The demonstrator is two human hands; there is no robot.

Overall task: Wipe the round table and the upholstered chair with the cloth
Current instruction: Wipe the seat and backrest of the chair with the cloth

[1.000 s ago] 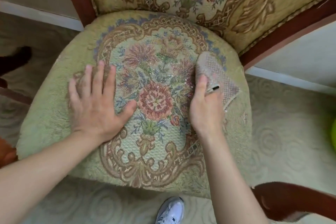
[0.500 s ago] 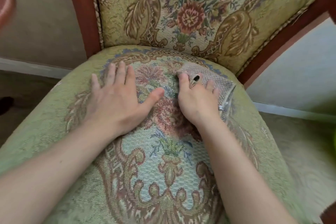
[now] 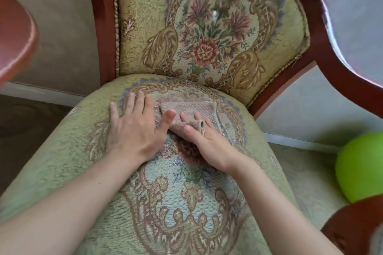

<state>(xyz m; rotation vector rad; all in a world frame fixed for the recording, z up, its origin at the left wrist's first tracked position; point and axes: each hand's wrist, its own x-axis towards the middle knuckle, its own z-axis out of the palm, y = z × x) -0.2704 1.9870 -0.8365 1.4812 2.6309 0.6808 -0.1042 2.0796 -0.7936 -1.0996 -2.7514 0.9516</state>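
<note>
Both hands are sitting farther back on the seat than a moment ago, and the cloth [image 3: 192, 111] is now lying nearer the middle of the seat's back edge, close under the backrest [image 3: 207, 27]. More of the backrest is showing too.

The upholstered chair [image 3: 68, 151] is filling most of the view. Its green seat is showing a flower pattern, and the cloth is lying on the back part of that seat, just in front of the backrest. The cloth is pinkish and bumpy, and it is folded over.

The right hand [image 3: 209, 143] is pressing down on the cloth with its fingers stretched out flat, and a rolled bit of cloth is poking up between two of the fingers. It is not squeezing the cloth in a fist.

The left hand [image 3: 132, 128] is lying flat on the seat just to the left of the cloth, with its fingers spread wide and nothing in it. Its thumb is touching the cloth's left edge.

A red-brown round table [image 3: 14, 33] is peeking in to the left of the chair. A green balloon [image 3: 360, 165] is lying on the floor to the right of the chair. A dark wooden frame [image 3: 323, 51] is running around the backrest.
</note>
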